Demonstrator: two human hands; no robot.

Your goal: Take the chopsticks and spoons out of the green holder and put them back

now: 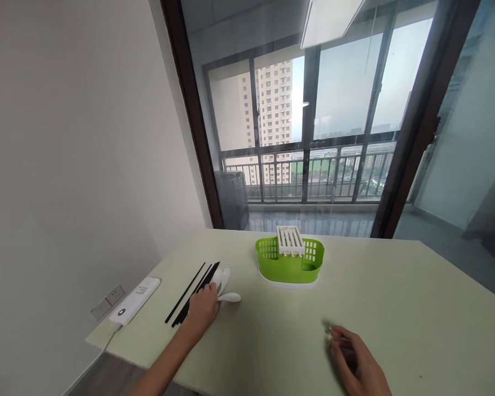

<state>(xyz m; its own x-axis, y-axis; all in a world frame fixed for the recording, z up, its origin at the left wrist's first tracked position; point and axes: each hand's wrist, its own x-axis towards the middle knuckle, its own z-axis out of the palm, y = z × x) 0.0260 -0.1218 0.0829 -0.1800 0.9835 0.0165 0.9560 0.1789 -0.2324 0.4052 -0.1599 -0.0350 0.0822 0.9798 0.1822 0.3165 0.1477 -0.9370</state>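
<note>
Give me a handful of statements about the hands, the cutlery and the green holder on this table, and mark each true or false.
1. The left hand rests on the white spoons beside the black chopsticks. True.
2. The right hand holds a spoon. False: it is bare, low over the table.
3. The green holder lies tipped over. False: it stands upright.
4. A white power strip lies at the table's left edge. True.

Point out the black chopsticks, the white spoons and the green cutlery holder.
black chopsticks [188, 295]: head view, middle of the bundle's shafts.
white spoons [230, 297]: head view, bowl of the nearest spoon.
green cutlery holder [289, 267]: head view, front wall.
</note>
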